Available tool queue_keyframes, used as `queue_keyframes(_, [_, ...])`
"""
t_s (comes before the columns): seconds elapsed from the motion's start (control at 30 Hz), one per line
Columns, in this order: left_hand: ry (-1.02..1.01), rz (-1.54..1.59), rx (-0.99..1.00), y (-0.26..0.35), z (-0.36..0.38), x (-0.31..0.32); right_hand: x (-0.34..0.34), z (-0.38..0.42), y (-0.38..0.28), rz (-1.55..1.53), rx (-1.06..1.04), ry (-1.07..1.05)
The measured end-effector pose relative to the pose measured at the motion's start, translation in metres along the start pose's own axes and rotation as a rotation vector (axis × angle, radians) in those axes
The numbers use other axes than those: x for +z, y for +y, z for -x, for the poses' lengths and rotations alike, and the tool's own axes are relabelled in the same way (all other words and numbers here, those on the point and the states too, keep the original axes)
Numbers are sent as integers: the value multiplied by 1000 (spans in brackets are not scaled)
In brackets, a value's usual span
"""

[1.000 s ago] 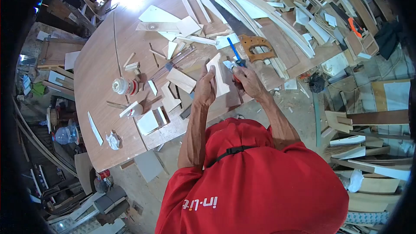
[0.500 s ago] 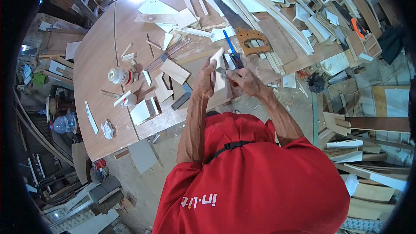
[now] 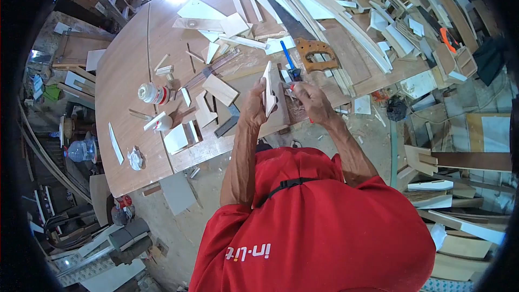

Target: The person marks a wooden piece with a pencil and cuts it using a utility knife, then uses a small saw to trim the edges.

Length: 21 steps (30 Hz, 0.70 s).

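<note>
In the head view my left hand (image 3: pixel 254 104) is closed around a narrow, pale wooden piece (image 3: pixel 268 89), its thin edge tilted up and its end slanted. My right hand (image 3: pixel 313 103) grips a flat-bladed tool (image 3: pixel 286 85) with a short grey blade and a bit of red at the handle; I cannot tell its exact kind. The blade points toward the wooden piece, with a gap between them. Just beyond my right hand lies a blue-and-dark tool (image 3: pixel 291 59), beside a handsaw (image 3: pixel 317 55) with a wooden handle.
Wood offcuts (image 3: pixel 220 90) and a dark grey block (image 3: pixel 227 121) lie left of my hands on the workbench (image 3: pixel 127 130). A white jar (image 3: pixel 153 94) and a small white pot (image 3: pixel 161 122) stand further left. Long strips (image 3: pixel 346 27) reach across the back right, near piled wooden parts (image 3: pixel 403 38).
My right hand has drawn the blade back from the wooden piece. My left hand has turned the piece so that it now shows edge-on.
</note>
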<state>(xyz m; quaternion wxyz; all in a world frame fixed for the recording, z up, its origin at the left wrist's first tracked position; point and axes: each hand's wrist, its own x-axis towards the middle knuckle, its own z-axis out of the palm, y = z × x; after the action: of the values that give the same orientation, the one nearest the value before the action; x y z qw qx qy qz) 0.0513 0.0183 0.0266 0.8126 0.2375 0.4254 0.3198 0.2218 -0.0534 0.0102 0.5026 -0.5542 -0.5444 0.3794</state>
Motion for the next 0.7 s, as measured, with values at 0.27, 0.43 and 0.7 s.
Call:
queue_keyframes(0.27, [-45, -42, -69, -6, -3, -5, -1, -7, -18, 491, -270, 80])
queue_keyframes(0.43, [-20, -46, -39, -2, 3, 3, -2, -11, -18, 519, -333, 52])
queue_keyframes(0.7, [-23, -30, -52, -3, 1, -2, 0, -15, -15, 467, -307, 44])
